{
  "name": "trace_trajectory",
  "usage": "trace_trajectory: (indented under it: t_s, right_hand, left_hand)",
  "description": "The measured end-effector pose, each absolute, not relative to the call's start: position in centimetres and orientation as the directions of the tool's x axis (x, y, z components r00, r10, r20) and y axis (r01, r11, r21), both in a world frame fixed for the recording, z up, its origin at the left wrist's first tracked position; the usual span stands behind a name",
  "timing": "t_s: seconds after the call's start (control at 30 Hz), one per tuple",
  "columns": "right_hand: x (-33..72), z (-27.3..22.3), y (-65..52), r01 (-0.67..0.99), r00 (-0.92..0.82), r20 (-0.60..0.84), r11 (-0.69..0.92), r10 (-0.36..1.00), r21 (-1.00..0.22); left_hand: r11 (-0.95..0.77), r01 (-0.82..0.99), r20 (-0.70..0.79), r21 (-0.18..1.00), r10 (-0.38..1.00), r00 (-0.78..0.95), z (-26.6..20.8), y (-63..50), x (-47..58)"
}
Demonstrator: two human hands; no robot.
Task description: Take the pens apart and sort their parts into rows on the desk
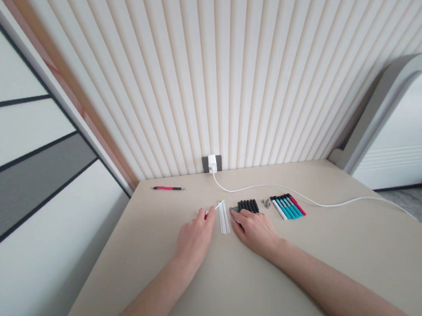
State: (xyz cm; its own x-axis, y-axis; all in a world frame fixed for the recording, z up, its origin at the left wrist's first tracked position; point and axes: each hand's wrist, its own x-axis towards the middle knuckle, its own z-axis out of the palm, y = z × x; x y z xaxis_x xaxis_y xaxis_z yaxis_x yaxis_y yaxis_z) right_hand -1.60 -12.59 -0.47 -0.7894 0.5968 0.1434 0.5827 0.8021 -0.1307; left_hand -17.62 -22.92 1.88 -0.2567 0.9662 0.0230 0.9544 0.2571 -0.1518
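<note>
My left hand [196, 231] is closed in a pinch, with a thin white stick [219, 205] slanting out from its fingertips. A small red piece [206, 215] also shows between its fingers, mostly hidden. Just right of it, a row of thin white sticks [223, 221] lies on the table. My right hand [254, 228] rests beyond that row, its fingers bent and drawn together at a small pile of grey bits [234, 209]. Whatever its fingertips hold is hidden. Several short black tubes [248, 206] lie side by side just behind this hand's knuckles.
Farther right lie small metallic pieces [266, 203] and a row of white, teal and red pen barrels [288, 207]. A red and black pen [168, 188] lies at the back left of the table [217, 288]. A white cable [274, 184] runs from a charger [212, 164] across the right side.
</note>
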Motion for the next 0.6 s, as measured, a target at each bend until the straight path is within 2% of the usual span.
trace_trajectory:
  t_s: [0.6]
  right_hand:
    - [-1.48,-0.33,-12.63,0.590,-0.783,0.144,0.796,0.605,-0.135]
  left_hand:
    - [0.248,0.955,0.015,-0.162,0.968,-0.249,2.08,-22.92,-17.61]
